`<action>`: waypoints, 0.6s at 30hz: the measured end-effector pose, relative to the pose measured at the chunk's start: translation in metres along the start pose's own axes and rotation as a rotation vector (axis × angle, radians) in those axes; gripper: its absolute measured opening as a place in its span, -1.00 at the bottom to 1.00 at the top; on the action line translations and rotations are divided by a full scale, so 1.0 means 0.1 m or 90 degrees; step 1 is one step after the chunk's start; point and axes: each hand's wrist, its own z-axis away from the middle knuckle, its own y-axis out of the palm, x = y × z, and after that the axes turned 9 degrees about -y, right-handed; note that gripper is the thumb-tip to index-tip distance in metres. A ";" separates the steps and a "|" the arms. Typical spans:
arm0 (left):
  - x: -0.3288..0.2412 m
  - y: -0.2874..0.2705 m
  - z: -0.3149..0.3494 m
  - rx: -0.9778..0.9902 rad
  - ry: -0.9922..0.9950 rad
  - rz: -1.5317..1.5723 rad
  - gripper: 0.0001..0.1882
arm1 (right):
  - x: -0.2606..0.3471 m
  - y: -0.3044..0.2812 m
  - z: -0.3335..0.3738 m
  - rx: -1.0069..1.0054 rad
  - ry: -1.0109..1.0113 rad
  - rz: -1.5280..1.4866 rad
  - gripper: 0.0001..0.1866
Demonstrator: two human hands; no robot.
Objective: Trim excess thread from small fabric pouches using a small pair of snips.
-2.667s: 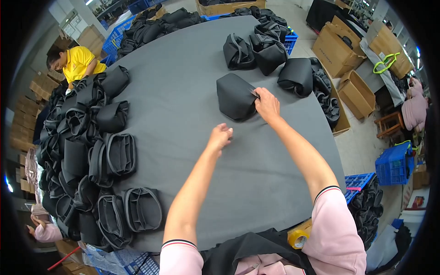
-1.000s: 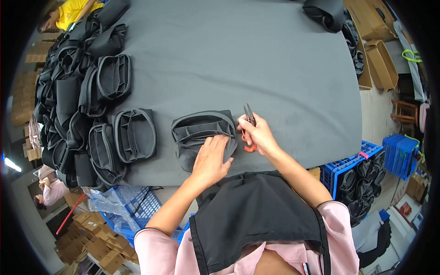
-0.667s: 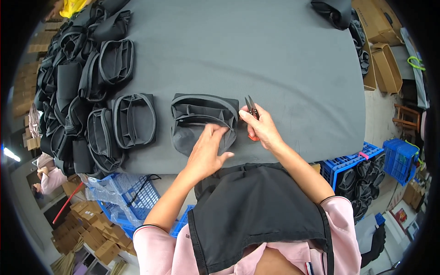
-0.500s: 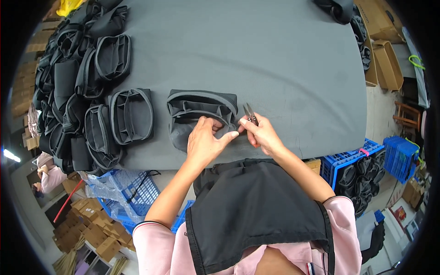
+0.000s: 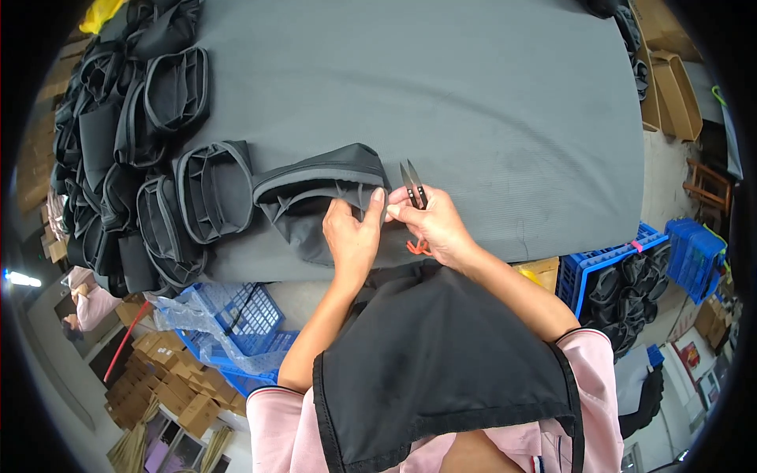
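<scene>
A black zip pouch (image 5: 315, 169) with inner dividers lies unzipped in front of me, tilted on the grey table. My left hand (image 5: 354, 236) grips its near right rim, with the thumb on the edge and the fingers inside, partly hidden. In my right hand (image 5: 435, 225) is a pair of thread snips (image 5: 413, 185), dark blades pointing away from me and an orange-red end showing below the palm. The right thumb and fingertip meet beside the pouch's right end; whether they pinch a thread there is too small to see.
Several similar black pouches (image 5: 215, 193) are heaped along the table's left side. The grey tabletop (image 5: 505, 102) stretches away to the right. Blue crates (image 5: 236, 319) stand below the near edge, one at right (image 5: 576, 268) full of pouches. Cardboard boxes (image 5: 674, 94) stand beyond the right edge.
The pouch has turned and tilted, its right end raised. My left hand has shifted right to its rim, thumb now on the edge. The snips have moved slightly left, their orange-red end now visible.
</scene>
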 end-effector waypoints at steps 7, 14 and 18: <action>-0.13 -0.03 -0.04 0.033 -0.129 0.029 -0.64 | 0.01 -0.26 0.19 -0.038 -0.211 0.528 -0.71; -0.17 0.00 -0.05 0.063 -0.135 0.075 -0.74 | 0.05 -0.33 0.10 0.000 -0.181 0.463 -0.73; -0.15 0.04 -0.02 0.064 -0.116 0.123 -0.76 | 0.15 -0.30 0.09 0.026 -0.259 0.559 -0.76</action>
